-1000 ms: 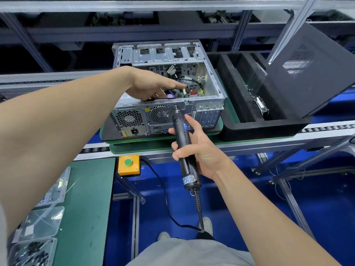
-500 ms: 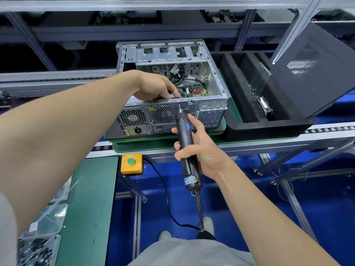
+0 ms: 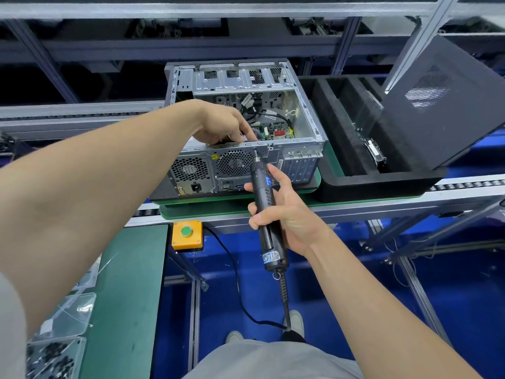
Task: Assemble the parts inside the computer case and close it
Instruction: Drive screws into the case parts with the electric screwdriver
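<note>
Curled down over the near rim goes the left hand (image 3: 222, 124), fingers (image 3: 245, 130) dipping into the open computer case (image 3: 191, 170), and whether they pinch a small part or only press it in place I cannot tell, the tips are hidden behind the metal edge. The case sits on a green pallet (image 3: 218, 208) on the conveyor, back panel toward us, top side open, circuit board (image 3: 273, 131) and loose cables (image 3: 262, 112) on show. Just to the right, the electric screwdriver (image 3: 266, 212) stands nearly upright with its bit touching the rear rim, and the right hand (image 3: 287, 214) is wrapped firmly round its barrel, thumb along the front. Looks like a fastening step, so assembly is under way and closing is not yet begun. That steel shell should be stiff and fairly heavy, likely with sharp edges, so the frame rim is the place to hold, never the board or wiring, which look delicate. Further right, a black foam tray (image 3: 341, 184), and leaning in it the dark side panel (image 3: 442, 110), apart from the case. Thin sheet, probably light but a bit bendy: best taken by its two long edges
</note>
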The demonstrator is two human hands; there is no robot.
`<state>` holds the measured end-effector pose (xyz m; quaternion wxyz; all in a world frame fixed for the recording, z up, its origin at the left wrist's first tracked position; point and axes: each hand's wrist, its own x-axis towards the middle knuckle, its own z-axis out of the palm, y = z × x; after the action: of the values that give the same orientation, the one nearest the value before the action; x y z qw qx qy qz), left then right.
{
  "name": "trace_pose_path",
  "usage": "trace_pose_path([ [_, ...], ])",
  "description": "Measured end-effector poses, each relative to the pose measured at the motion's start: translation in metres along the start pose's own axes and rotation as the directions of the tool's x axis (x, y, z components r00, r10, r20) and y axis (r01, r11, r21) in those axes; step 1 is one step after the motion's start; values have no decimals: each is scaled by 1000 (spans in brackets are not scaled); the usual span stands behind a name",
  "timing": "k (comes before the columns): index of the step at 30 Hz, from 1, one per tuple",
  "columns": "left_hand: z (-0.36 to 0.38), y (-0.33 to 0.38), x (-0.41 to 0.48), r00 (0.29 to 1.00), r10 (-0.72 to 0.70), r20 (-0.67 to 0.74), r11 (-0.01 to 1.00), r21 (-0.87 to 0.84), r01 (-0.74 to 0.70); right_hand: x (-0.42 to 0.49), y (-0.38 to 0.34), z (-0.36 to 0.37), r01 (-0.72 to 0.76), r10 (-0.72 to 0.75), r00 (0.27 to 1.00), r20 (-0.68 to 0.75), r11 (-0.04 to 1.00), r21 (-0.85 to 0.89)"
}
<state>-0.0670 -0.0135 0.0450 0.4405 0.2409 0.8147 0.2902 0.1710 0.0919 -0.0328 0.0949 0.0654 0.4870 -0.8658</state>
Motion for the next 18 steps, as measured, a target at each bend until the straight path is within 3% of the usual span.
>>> trace_pose_path([
  [18, -2, -4, 7, 1000, 22, -1, 1000, 3, -22, -1, -2, 1, -9, 9, 1000, -12, 1000, -1],
])
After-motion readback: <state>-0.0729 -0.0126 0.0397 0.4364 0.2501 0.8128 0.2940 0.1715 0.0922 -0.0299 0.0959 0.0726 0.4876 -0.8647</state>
